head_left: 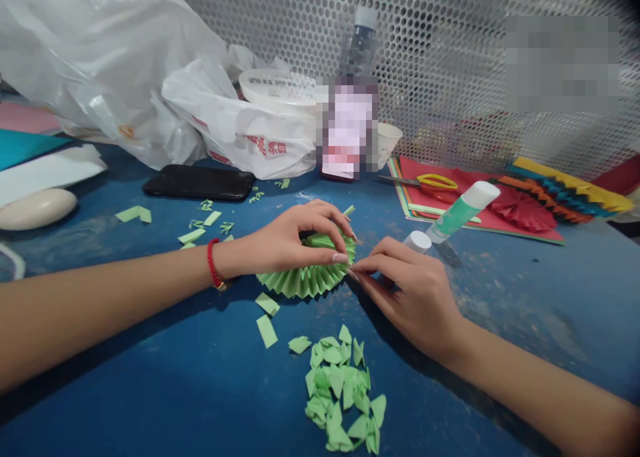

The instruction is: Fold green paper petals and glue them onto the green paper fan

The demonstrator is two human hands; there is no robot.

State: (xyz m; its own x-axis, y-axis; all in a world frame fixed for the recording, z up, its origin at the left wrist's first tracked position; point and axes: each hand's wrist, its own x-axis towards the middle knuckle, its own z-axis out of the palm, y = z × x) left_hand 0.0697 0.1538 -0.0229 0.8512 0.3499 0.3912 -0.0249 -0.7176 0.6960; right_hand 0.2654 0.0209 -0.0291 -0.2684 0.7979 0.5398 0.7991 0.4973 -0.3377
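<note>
On the blue table lies a light-green pleated paper rosette, its folds fanned out in a round. My left hand arches over it from the left, thumb and fingers closed on its right edge and hiding part of its middle. At that same edge, the thumb and forefinger of my right hand are pinched together, close to my left fingertips; what lies between them is too small to make out. A heap of small folded green paper pieces is in front of the rosette. Flat green paper strips lie beside it.
Behind my right hand stand a glue stick and its white cap. Yellow-handled scissors rest on red paper sheets. Further back are a black phone, a lit phone, a paper cup and plastic bags.
</note>
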